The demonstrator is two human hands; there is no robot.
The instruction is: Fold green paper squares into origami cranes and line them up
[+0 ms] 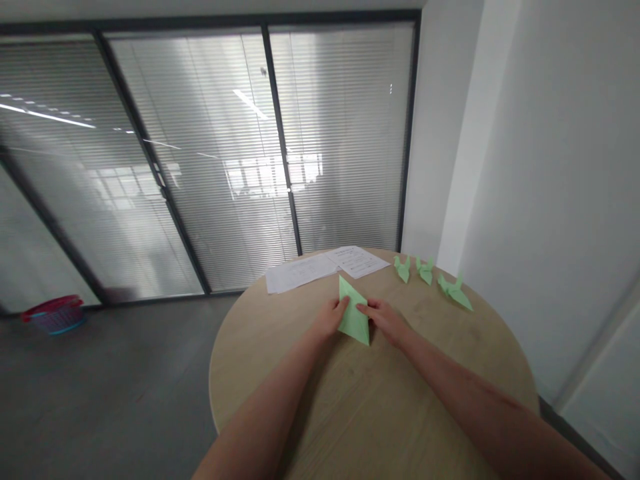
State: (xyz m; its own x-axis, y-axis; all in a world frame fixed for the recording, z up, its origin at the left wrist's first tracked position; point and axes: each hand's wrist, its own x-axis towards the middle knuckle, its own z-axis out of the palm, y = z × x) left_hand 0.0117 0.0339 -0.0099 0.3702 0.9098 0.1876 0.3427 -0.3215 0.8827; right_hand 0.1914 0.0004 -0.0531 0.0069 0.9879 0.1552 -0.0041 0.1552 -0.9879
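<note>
A folded sheet of light green paper (354,321), roughly diamond-shaped with pointed top and bottom corners, is held between both hands above the round wooden table. My left hand (331,316) grips its left edge, the thumb lying on the front face. On the opposite edge my right hand (384,318) is closed, its thumb also pressed on the front. The fingers behind the paper are mostly hidden. To the right stand three folded green paper figures: one paper bird (403,269), a second paper bird (425,272) and a nearer, larger one (455,292).
Printed white sheets (305,272) lie along the far edge of the round table (250,373). Behind it rises a glass partition with blinds (345,133), and a white wall (560,200) is on the right. A red and blue basket (57,317) sits on the grey floor at left.
</note>
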